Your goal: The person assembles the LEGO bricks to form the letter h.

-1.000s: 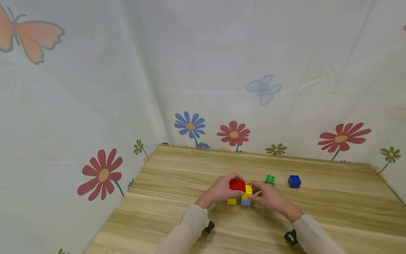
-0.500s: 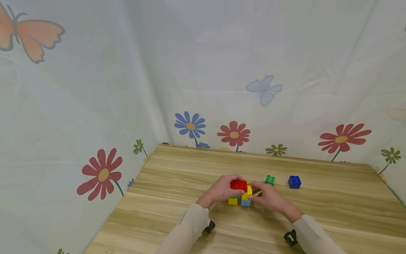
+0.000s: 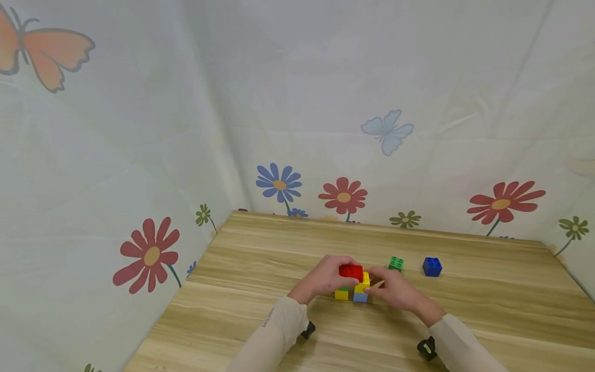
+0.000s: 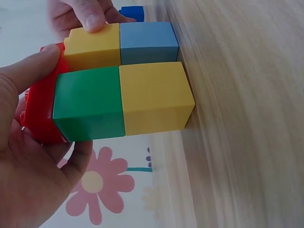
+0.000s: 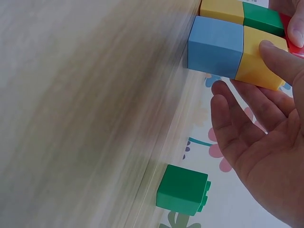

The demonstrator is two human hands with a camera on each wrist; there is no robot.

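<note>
My left hand grips a red toy building brick, thumb on the near side. Under it, a green brick sits on a yellow brick. Beside that stack, a second yellow brick tops a light blue brick. Between thumb and fingers, my right hand pinches this upper yellow brick. Studs show on its top. The red brick reaches toward the second stack; whether it touches the upper yellow brick I cannot tell.
Behind the right hand, a loose green brick lies on the wooden table. Farther right is a dark blue brick. A flower-printed white sheet hangs behind the table.
My left hand and the red brick have shifted very slightly to the right. The right hand and the loose bricks look the same.
</note>
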